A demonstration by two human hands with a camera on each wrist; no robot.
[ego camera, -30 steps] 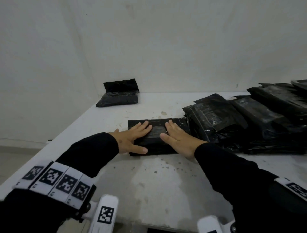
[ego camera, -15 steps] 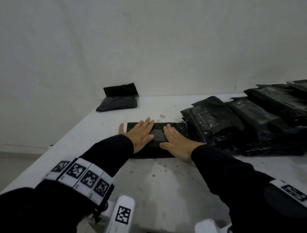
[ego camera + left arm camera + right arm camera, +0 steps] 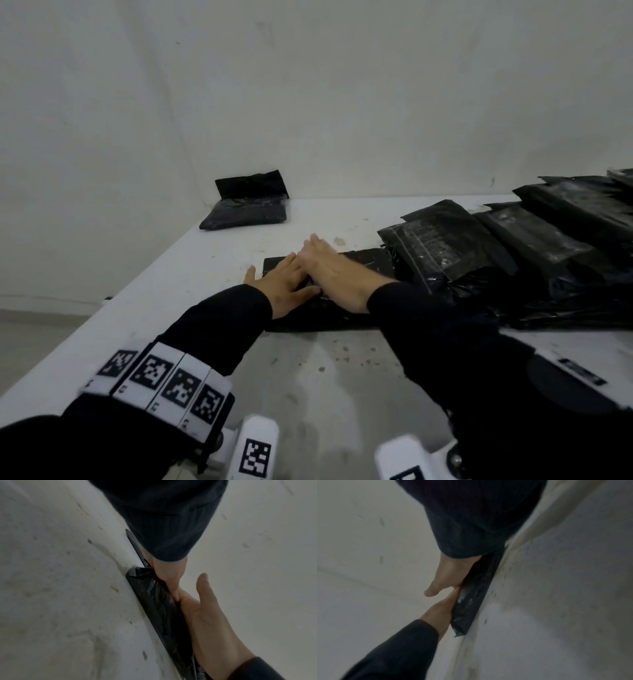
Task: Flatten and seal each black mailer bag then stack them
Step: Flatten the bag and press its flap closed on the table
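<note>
A flat black mailer bag [image 3: 363,262] lies on the white table [image 3: 212,270] in front of me. Both hands press down on it with straight fingers. My left hand [image 3: 284,284] covers its left part, thumb out over the table. My right hand [image 3: 330,270] lies beside it, its fingers partly over the left hand's fingers. The left wrist view shows the bag [image 3: 154,601] edge-on under my left hand [image 3: 169,574], and the right wrist view shows it [image 3: 471,601] under my right hand [image 3: 452,574]. Much of the bag is hidden by hands and sleeves.
A pile of several crumpled black mailer bags [image 3: 513,246] fills the right side of the table, touching the pressed bag. A small stack of black bags [image 3: 246,209] sits at the far left corner against the wall [image 3: 308,102]. Bare stained tabletop [image 3: 325,377] lies near me.
My right hand has slid left across the bag and now overlaps the left hand's fingers. Before, the hands lay side by side with a gap. The left hand has stayed pressing.
</note>
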